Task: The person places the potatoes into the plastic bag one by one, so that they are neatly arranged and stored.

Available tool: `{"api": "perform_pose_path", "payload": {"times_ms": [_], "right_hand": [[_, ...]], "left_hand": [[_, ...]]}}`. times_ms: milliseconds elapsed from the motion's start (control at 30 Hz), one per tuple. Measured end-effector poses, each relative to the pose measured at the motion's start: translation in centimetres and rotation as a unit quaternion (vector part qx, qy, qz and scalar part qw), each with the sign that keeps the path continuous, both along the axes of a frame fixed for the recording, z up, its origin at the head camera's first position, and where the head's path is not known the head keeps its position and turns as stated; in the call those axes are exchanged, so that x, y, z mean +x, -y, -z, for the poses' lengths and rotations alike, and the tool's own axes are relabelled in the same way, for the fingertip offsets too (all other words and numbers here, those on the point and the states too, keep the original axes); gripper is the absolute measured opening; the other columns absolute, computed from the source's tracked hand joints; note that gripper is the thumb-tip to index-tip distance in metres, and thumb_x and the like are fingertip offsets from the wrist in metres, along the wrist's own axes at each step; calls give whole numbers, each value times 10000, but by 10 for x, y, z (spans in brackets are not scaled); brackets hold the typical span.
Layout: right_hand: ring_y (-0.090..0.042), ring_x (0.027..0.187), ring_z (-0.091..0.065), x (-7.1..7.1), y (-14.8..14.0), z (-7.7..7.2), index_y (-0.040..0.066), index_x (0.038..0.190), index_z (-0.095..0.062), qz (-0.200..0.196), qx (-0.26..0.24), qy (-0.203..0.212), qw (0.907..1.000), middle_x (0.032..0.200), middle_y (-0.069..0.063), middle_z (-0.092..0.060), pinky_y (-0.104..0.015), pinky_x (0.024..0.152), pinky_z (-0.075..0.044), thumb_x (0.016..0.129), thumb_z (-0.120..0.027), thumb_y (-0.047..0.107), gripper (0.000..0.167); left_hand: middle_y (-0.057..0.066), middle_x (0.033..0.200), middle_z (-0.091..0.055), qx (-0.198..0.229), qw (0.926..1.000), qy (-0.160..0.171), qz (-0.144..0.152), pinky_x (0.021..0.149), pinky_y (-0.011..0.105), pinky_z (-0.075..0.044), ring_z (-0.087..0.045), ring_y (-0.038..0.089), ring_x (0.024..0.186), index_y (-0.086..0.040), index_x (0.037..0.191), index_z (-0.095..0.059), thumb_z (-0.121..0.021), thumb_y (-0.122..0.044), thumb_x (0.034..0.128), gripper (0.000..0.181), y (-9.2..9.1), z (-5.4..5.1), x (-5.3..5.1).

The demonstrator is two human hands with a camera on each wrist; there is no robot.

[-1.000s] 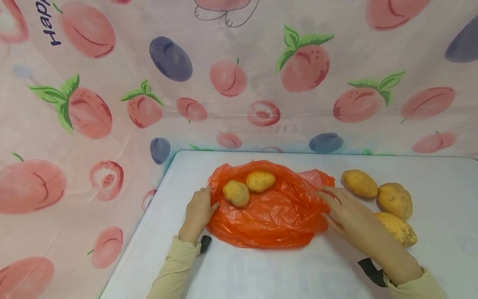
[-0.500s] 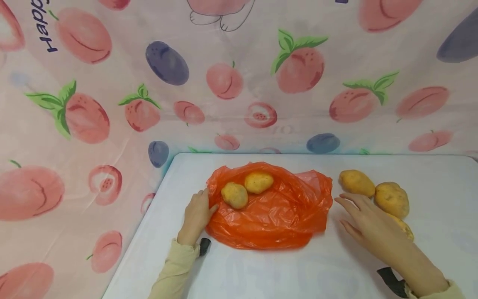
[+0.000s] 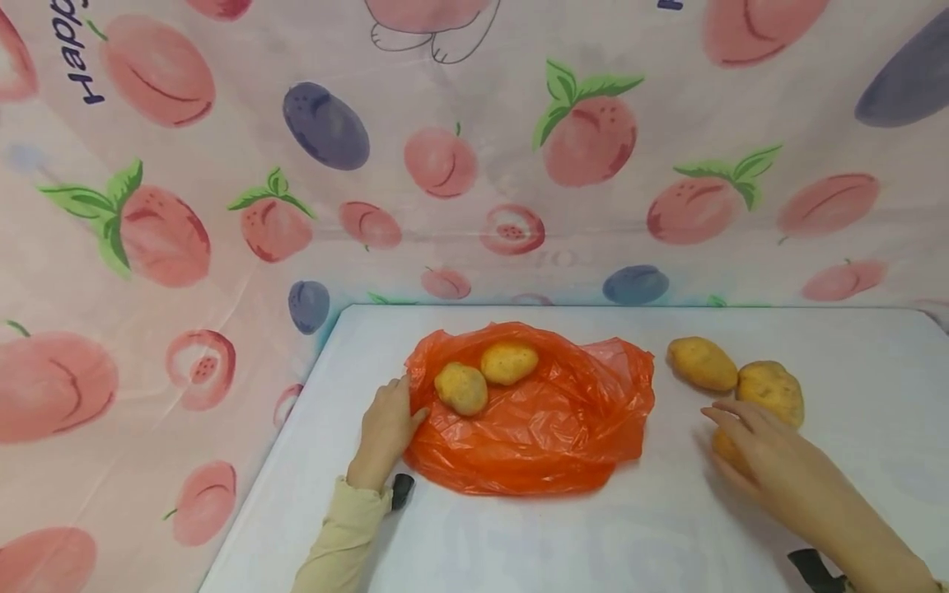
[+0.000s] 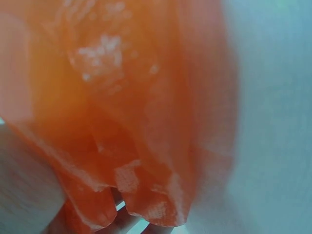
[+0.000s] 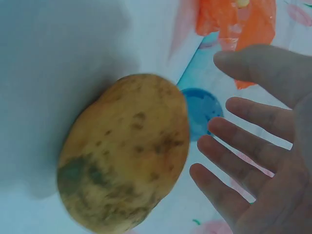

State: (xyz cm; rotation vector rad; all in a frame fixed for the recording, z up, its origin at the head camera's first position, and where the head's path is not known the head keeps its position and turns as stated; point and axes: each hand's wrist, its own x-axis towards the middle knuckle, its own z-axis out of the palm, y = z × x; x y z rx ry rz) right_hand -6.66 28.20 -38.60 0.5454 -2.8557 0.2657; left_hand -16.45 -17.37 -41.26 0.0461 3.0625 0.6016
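Note:
My left hand [image 3: 384, 430] grips the left edge of an orange plastic bag [image 3: 519, 436] that lies spread with its mouth toward me. In the left wrist view the bag film [image 4: 136, 107] passes between thumb and fingertips. Two potatoes, one rounder [image 3: 461, 389] and one oval [image 3: 509, 363], sit in the bag's left part. My right hand [image 3: 786, 469], fingers apart and holding nothing, hovers over a potato [image 3: 728, 449] that it partly covers. The right wrist view shows a large brown-spotted potato [image 5: 126, 151] just off the fingertips.
Two more potatoes, an oval one [image 3: 702, 363] and a bigger one [image 3: 773, 391], lie beyond my right hand. The white tabletop [image 3: 563, 543] ends at a fruit-printed cloth [image 3: 474, 99] behind and to the left. Dark straps [image 3: 814, 570] show by both wrists.
My right hand has left the bag's right edge and moved right and toward me, over the nearest potato. The left hand keeps its place on the bag.

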Motion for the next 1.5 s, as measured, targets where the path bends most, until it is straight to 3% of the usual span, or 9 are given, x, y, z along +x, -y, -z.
{"api": "perform_pose_path", "payload": {"times_ms": [133, 333, 533, 767, 1067, 1267, 1500], "right_hand": [[-424, 1108, -543, 3, -5, 2, -1, 1206, -640, 305, 157, 546, 9979, 1222, -243, -582, -628, 900, -482, 758, -848, 253, 555], [-419, 1089, -557, 6, -11, 8, 10, 1193, -644, 548, 325, 972, 9932, 1216, -230, -580, -636, 898, -479, 731, -864, 318, 597], [-438, 1095, -550, 6, -16, 11, 4, 1204, -636, 605, 344, 926, 9933, 1216, -235, -575, -649, 899, -468, 697, -890, 265, 624], [-413, 1066, -567, 6, -17, 10, -5, 1156, -657, 364, 250, 592, 9973, 1182, -218, -590, -622, 900, -479, 678, -904, 178, 568], [-409, 1064, -549, 7, -18, 13, 10, 1125, -679, 350, 175, 548, 9977, 1159, -206, -609, -623, 898, -480, 665, -906, 138, 528], [-442, 1033, -568, 7, -22, 15, 26, 1086, -687, 314, -3, 102, 9995, 1142, -246, -605, -632, 819, -504, 627, -917, 93, 517], [-456, 1074, -548, 5, -21, 10, 23, 1135, -671, 547, 54, 547, 9970, 1192, -265, -587, -651, 836, -492, 689, -895, 148, 514]], "left_hand": [[177, 1181, -610, 15, 10000, -4, -17, 923, 491, -523, -536, 329, 1043, 8, 1352, -505, -746, -208, 895, 561, 1, 0, 0], [183, 1168, -611, -38, 10000, -40, -10, 914, 490, -527, -538, 334, 1033, 22, 1336, -515, -752, -206, 889, 555, 2, 1, 0], [186, 1189, -607, -3, 10000, -62, 12, 920, 491, -526, -536, 337, 1044, 26, 1353, -505, -751, -210, 890, 575, 2, 3, -2], [176, 1173, -608, 43, 9999, -98, -1, 913, 481, -527, -533, 325, 1031, 18, 1358, -503, -750, -204, 891, 573, 1, 2, -1], [179, 1206, -603, 78, 10000, -30, 19, 936, 483, -521, -531, 325, 1051, 18, 1368, -498, -745, -209, 895, 579, 1, 5, -1], [171, 1180, -600, 64, 10000, -31, 28, 922, 471, -525, -526, 320, 1035, 19, 1354, -503, -747, -210, 894, 568, 0, 5, -3], [178, 1226, -593, 165, 9998, 73, -108, 959, 491, -512, -526, 329, 1073, 9, 1380, -491, -745, -205, 896, 587, 1, 2, -2]]}}
